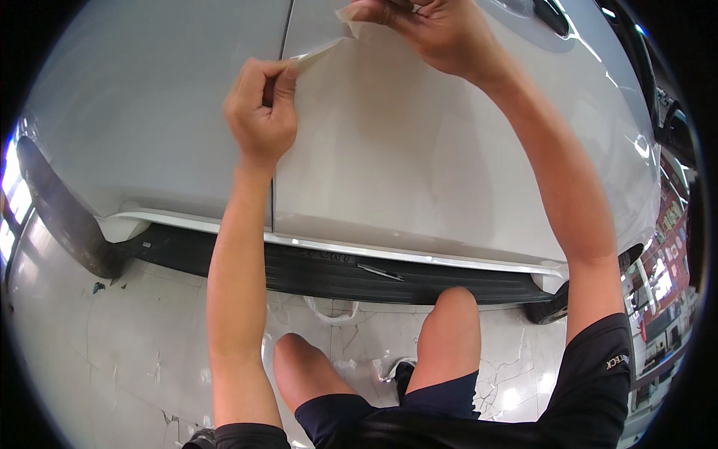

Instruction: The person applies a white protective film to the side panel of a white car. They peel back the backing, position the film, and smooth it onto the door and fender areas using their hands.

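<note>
Thin pale film (321,52) runs in a slanting strip between the two hands, over the upper part of a silver-white car door (389,165). The left hand (262,112) is curled nearly into a fist, its thumb pressed to the forefinger with the film's near end pinched between them. The right hand (430,26), higher up, nips the other end between thumb and fingers. The left hand lies across the dark door seam (274,198) as seen from here, its pinch just to the right of that line. Below the strip, the door offers a broad open stretch between the forearms, down to the pale sill trim (419,254); the grey panel (157,112) left of the seam gives room on that side too. Beneath the sill, a black running board (321,278) bears a slim metallic tool (381,272) (its exact kind is too small to tell).

The picture's top edge cuts off some right-hand fingers, and the door's upper part. How far the film spreads across the door is hard to make out among the reflections, and whether the strip touches the paint cannot be told.
</note>
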The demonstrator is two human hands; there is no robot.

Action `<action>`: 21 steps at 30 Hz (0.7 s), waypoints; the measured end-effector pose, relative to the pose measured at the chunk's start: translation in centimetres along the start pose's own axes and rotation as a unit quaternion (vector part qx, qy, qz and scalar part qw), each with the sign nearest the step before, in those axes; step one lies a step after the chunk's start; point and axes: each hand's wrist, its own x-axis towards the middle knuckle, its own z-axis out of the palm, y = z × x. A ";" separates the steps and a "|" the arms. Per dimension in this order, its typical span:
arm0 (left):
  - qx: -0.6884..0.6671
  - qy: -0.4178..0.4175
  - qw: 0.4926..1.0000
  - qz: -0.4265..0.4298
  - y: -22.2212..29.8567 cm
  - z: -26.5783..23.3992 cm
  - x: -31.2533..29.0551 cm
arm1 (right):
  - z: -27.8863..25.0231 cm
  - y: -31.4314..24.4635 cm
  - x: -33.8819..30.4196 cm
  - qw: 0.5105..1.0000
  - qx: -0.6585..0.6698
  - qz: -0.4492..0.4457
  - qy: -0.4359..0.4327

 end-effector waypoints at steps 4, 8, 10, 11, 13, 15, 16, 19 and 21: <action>0.041 0.015 0.998 -0.040 0.8 0.5 0.1 | 1.2 1.1 -1.9 0.983 0.144 0.060 0.100; -0.084 0.064 0.971 -0.216 0.8 -0.1 0.9 | 2.5 2.2 -1.7 0.962 0.204 0.013 0.180; -0.041 0.025 0.977 -0.207 0.7 -0.4 0.9 | 2.5 2.6 -1.7 0.957 0.222 -0.006 0.187; -0.050 0.016 0.975 -0.215 1.0 -0.6 1.1 | 2.5 2.6 -1.9 0.958 0.221 0.002 0.183; -0.066 -0.003 0.970 -0.232 1.7 -1.1 1.5 | 2.4 2.0 -2.5 0.971 0.155 0.000 0.179; 0.078 -0.062 0.994 -0.050 3.8 -1.0 2.7 | 2.1 1.0 -3.9 0.983 0.017 -0.012 0.182; 0.147 -0.091 0.984 0.043 5.0 -0.5 3.5 | 2.1 1.1 -4.4 0.980 -0.037 -0.043 0.189; 0.221 -0.165 0.959 0.060 8.1 2.6 5.7 | 4.1 1.8 -5.8 0.929 -0.189 -0.117 0.296; 0.276 -0.216 0.935 0.060 8.3 3.3 8.0 | 7.6 1.5 -6.0 0.889 -0.226 -0.102 0.384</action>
